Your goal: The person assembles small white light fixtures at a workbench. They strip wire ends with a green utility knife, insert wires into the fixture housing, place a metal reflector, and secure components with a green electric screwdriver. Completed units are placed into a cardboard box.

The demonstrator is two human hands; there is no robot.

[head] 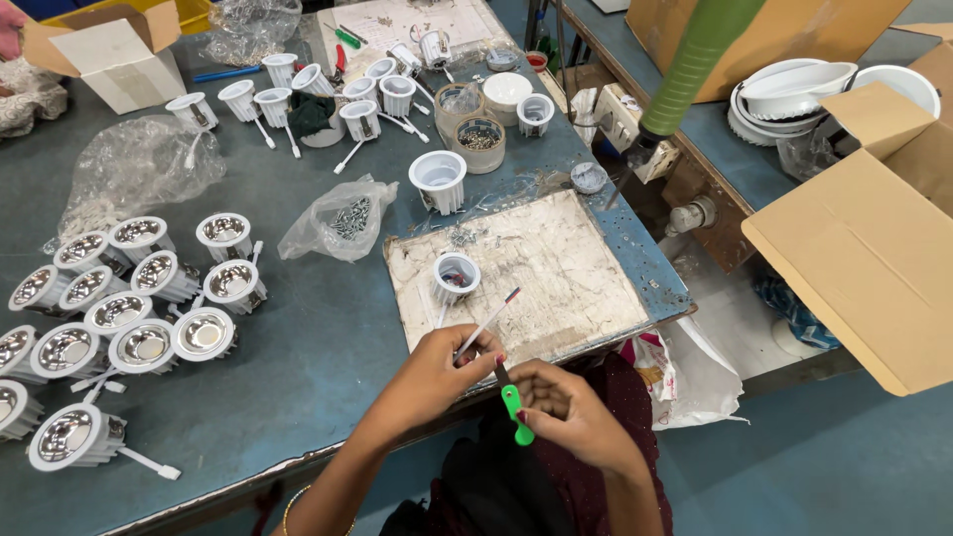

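Note:
My left hand (432, 372) pinches a thin white wire (486, 323) whose red and black end points up to the right. My right hand (566, 407) grips a small tool with a green handle (514, 412), its dark tip touching the wire near my left fingers. Both hands hover at the near edge of a worn white work board (556, 268). A white downlight housing (455, 276) stands on that board just beyond my left hand, open side up.
Several finished downlights with shiny reflectors (144, 342) cluster at the left. More white housings (357, 109) stand at the back, one housing (438, 181) nearer. A plastic bag of screws (342, 220), small tubs (479, 141), cardboard boxes (864, 238) and a green hanging tool (695, 60) surround the board.

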